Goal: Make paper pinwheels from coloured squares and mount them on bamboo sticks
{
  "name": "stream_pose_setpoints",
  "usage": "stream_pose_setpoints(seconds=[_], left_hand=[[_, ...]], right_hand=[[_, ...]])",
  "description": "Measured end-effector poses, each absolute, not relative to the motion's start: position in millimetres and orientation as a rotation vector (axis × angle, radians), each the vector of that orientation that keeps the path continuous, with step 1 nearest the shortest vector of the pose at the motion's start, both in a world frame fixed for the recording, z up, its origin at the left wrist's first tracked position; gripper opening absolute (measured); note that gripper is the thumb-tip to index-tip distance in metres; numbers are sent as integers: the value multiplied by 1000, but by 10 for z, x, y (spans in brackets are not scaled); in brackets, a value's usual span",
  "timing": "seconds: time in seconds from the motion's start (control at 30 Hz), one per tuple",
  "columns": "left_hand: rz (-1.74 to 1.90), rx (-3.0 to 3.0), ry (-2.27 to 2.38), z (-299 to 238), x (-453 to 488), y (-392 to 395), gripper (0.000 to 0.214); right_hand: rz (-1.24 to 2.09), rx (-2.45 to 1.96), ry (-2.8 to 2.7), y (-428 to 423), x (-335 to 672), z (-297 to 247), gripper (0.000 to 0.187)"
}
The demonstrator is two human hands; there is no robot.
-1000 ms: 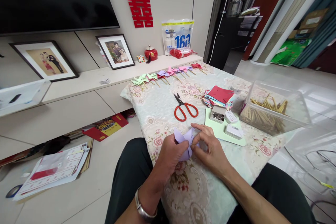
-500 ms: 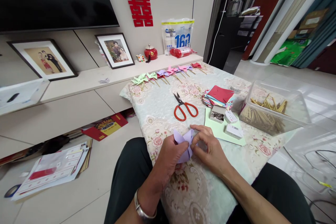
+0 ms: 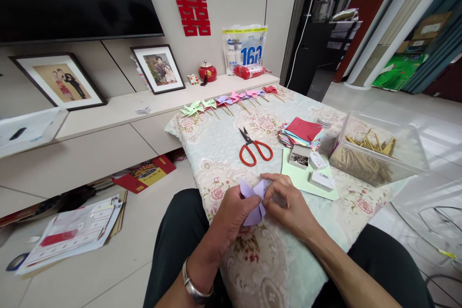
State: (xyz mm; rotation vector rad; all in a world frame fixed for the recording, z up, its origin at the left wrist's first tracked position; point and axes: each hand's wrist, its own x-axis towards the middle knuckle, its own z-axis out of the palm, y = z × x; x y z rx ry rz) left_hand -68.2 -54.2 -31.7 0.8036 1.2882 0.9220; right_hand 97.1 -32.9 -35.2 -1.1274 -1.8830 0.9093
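Note:
A purple paper pinwheel (image 3: pixel 253 219), its corners folded toward the middle, is held over the near part of the table. My left hand (image 3: pixel 234 211) grips it from the left, with the thumb pressed near its centre. On its right side, my right hand (image 3: pixel 287 204) pinches the paper with thumb and index finger; whether a pin is between those fingertips is too small to tell. Beyond the hands lie scissors with red handles (image 3: pixel 255 148), blades parted. An open box of small metal pins (image 3: pixel 299 158) and two white boxes (image 3: pixel 322 180) rest on a light green sheet (image 3: pixel 293 179).
Finished pinwheels (image 3: pixel 236 98) on sticks line the table's far edge. A stack of coloured paper squares (image 3: pixel 302 131) sits at the right, beside a clear plastic tub (image 3: pixel 407 142) of short sticks. Behind the flowered tablecloth (image 3: pixel 216 139) runs a low cabinet with framed photos (image 3: pixel 159 68).
The hands and the purple pinwheel have shifted very slightly; both keep their hold. Everything else lies as before.

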Motion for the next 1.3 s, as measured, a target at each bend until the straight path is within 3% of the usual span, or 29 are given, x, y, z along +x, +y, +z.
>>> stream_pose_setpoints(seconds=[0.3,0.5,0.6,0.77,0.93,1.3], left_hand=[[921,851,1263,-304,-673,-544,20],[1006,923,1329,-299,-650,-536,9],[1069,911,1333,-297,-657,-510,10],[1259,662,1163,-316,-643,-384,24],[1420,413,1024,-354,-552,-155,28],[1460,365,1016,-409,-540,96,26]], right_hand=[[877,-1139,-1885,-328,967,-363,8],[819,-1117,-1891,-363,953,-343,8],[685,-1094,-1886,-391,958,-283,3],[455,-1105,-1773,-239,1192,-165,8],[278,-1389,-1660,131,1679,-166,19],[0,-1744,-2412,677,1675,-75,24]])
